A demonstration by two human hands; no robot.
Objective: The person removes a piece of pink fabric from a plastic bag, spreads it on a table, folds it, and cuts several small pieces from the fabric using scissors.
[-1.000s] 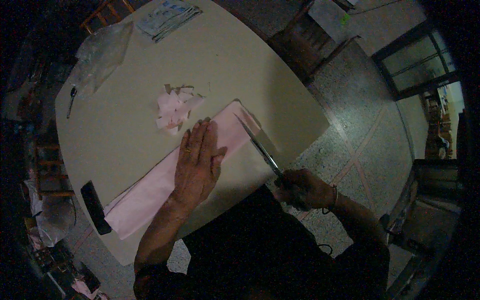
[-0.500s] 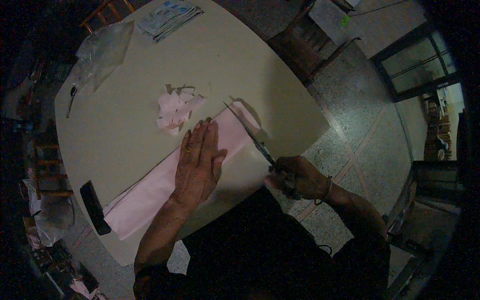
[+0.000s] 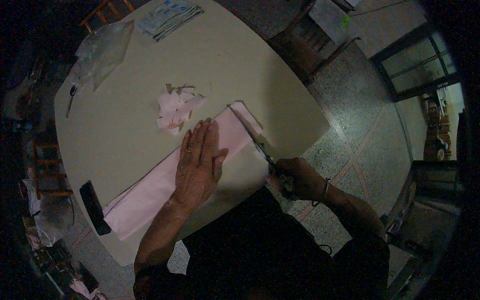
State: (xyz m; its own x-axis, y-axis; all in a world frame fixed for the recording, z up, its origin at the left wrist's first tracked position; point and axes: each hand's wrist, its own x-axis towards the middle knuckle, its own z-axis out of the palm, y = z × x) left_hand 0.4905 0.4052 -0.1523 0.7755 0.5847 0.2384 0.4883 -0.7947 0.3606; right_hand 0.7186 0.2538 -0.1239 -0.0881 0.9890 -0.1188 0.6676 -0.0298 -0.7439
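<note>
A long folded pink sheet [image 3: 150,194], paper or thin cloth, lies slantwise across the pale table. My left hand [image 3: 196,162] rests flat on it with outstretched fingers, pressing near its far right half. In my right hand [image 3: 296,179] is a pair of scissors [image 3: 258,144], gripped by the handles. Their blades lie across the sheet near its right end, and a narrow strip of pink shows beyond them. Whether the blades are fully closed is hard to make out. Beyond my left fingertips sits a small heap of pink scraps [image 3: 176,107].
The table [image 3: 240,65] has a black oblong object [image 3: 95,207] at its left edge. A clear plastic bag [image 3: 105,55], a dark-handled small tool [image 3: 71,100] and a folded printed stack [image 3: 170,17] lie farther off. Wooden chairs [image 3: 300,45] stand around it.
The scissor blades have come together across the sheet's right end, and the end strip lies flatter. My right hand has shifted slightly; my left hand has stayed put.
</note>
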